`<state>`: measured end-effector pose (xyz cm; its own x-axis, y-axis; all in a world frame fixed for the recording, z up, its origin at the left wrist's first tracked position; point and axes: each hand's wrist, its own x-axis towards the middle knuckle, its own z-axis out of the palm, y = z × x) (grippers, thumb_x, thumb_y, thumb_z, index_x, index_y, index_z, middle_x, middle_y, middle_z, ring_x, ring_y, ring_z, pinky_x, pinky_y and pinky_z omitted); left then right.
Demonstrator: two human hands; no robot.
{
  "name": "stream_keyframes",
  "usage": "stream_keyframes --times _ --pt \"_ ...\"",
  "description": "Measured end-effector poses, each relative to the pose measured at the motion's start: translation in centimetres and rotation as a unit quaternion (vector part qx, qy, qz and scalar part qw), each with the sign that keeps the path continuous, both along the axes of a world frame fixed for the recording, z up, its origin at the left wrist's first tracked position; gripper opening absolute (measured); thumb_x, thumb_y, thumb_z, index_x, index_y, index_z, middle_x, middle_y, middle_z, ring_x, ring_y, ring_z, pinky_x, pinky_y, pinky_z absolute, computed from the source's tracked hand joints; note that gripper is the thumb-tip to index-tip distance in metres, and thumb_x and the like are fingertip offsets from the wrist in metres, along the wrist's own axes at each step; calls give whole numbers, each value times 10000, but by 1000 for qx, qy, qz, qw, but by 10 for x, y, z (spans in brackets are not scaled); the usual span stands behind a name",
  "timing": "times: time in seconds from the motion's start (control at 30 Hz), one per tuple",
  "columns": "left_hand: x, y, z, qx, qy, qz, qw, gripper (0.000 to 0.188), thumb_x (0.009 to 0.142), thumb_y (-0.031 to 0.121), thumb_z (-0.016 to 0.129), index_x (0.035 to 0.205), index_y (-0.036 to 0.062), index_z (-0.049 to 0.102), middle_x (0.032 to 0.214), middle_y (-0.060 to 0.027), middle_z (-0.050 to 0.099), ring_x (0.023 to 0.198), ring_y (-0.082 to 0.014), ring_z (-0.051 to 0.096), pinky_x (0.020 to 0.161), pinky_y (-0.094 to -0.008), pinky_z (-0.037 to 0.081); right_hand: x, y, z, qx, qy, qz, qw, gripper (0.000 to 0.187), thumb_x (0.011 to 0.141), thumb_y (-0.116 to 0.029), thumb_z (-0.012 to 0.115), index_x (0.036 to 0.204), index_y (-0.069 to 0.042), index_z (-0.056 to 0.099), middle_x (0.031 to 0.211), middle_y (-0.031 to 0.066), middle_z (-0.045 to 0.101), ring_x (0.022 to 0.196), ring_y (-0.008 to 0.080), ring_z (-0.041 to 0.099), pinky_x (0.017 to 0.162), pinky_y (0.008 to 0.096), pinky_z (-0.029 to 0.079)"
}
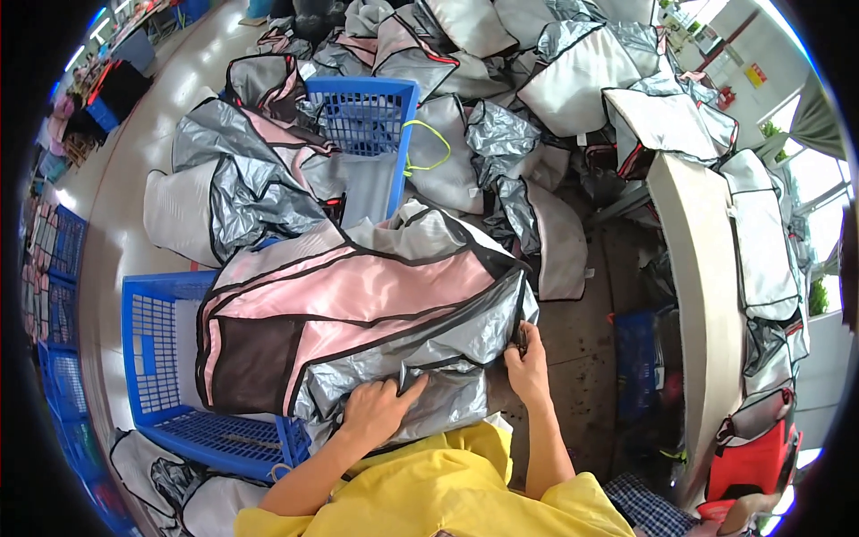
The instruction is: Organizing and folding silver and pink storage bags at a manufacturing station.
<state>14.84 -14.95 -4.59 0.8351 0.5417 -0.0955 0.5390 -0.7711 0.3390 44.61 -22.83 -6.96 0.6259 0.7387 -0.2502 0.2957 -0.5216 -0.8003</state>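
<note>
The left forearm slants up and inward from the lower left, its hand (pixel 374 415) back uppermost, with one digit stretched out toward the right and the other visible fingers (pixel 386 387) bent. The right forearm rises more steeply, leaning slightly left, and its hand (pixel 528 369) closes in a pinch, thumb and fingers drawn together, well apart from the left.

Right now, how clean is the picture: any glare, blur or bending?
Head view: the windows at right wash out and the floor at left shines; head view: the silver cloth glints, yet the left hand and right hand look fairly sharp; head view: the long table looks bowed, with black corners.
</note>
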Motion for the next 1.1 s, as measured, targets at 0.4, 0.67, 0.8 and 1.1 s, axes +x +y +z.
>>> stream_keyframes --times 0.4,0.67,0.8,1.1 --pt "-3 -4 0 -10 22 14 1000 602 901 148 585 1491 270 569 753 -77 595 688 -270 666 623 -428 546 -7 7 5 54 -72 45 995 500 888 -64 560 1382 2 531 1108 229 670 1014 288 658 924 391 516" --pt "-3 -17 -26 2 -25 38 999 564 976 169 476 1515 325 526 835 -93 614 763 -278 688 677 -421 570 40 35 75 7 -107 36 994 253 979 -80 644 1194 54 633 999 95 664 928 154 602 842 303 502" --pt "-1 -20 -37 59 -81 48 994 527 949 184 492 1460 280 577 820 -94 620 698 -259 684 604 -399 548 44 102 120 157 -238 92 954 357 1059 -264 644 965 81 650 751 54 615 724 124 515 667 312 457" --pt "8 -29 -56 42 -106 89 990 423 968 223 500 1366 262 640 789 -66 641 686 -242 678 583 -404 492 -6 227 36 -54 -414 198 887 586 994 -607 581 996 -29 678 1021 203 745 969 448 691 783 536 517"
